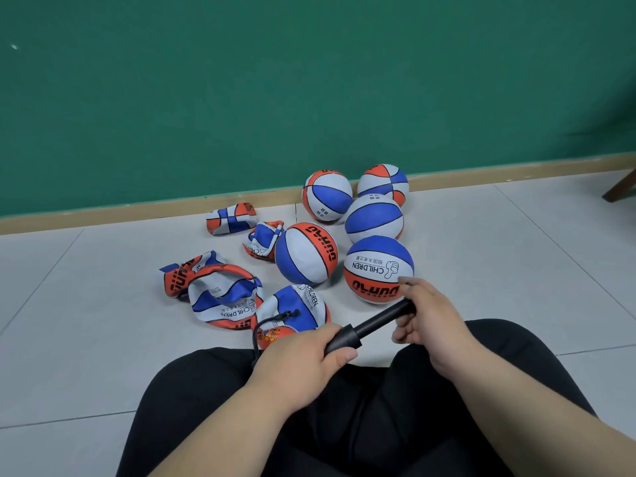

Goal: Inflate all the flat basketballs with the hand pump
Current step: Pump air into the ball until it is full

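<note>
Green wall [241, 98], grey tiled floor [69, 304], and a pump held over a lap among basketballs.

Black-trousered legs [378, 425] fill the bottom of the view. Beyond them, five round basketballs [306, 253] in orange, blue and white cluster near the skirting board [137, 210], several touching one another. To their left, five flat basketballs [223, 297] lie crumpled on the tiles, and the nearest flat ball [292, 304] sits just beyond the left knee. The black hand pump [375, 320] slants over the lap between both hands. The left hand [303, 356] is wrapped round its lower, thicker end. The right hand [426, 315] grasps its upper end, just in front of the closest round ball. A thin black hose [275, 318] loops from beside the left hand onto the nearest flat ball.
</note>
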